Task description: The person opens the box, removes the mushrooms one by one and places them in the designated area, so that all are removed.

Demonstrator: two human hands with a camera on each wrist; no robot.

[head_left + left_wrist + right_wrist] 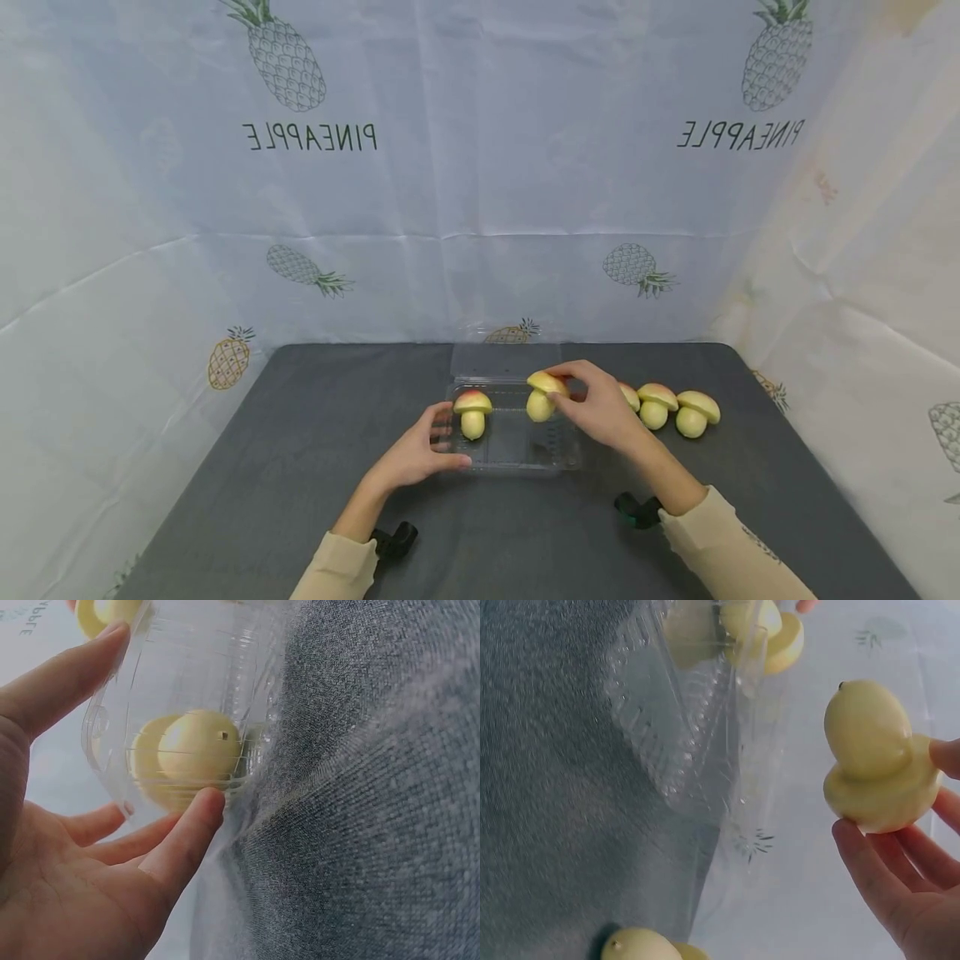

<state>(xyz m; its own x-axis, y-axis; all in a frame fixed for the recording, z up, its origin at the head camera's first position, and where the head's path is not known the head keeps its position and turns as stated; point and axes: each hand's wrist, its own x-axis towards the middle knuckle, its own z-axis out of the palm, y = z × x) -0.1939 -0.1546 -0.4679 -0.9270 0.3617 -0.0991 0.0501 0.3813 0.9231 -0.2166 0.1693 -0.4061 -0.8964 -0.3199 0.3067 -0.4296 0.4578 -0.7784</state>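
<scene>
My left hand (420, 446) grips the left end of a clear plastic container (502, 462), thumb at its front rim and fingers along its side. Inside that end lies a yellow mushroom (472, 415) with a red-tinted cap, seen through the wall as a pale mushroom (196, 754) in the left wrist view. Over the container's right half, my right hand (600, 408) pinches another toy-like mushroom (542, 398) by its cap. The right wrist view shows this held mushroom (874, 757) stem up, fingertips around the cap's edge.
The container's transparent lid (506, 360) stands folded back behind it. To the right on the dark tabletop (315, 467) sit more mushrooms (696, 414), one partly hidden by my right hand. A white pineapple-print curtain (480, 192) encloses the table's back and sides.
</scene>
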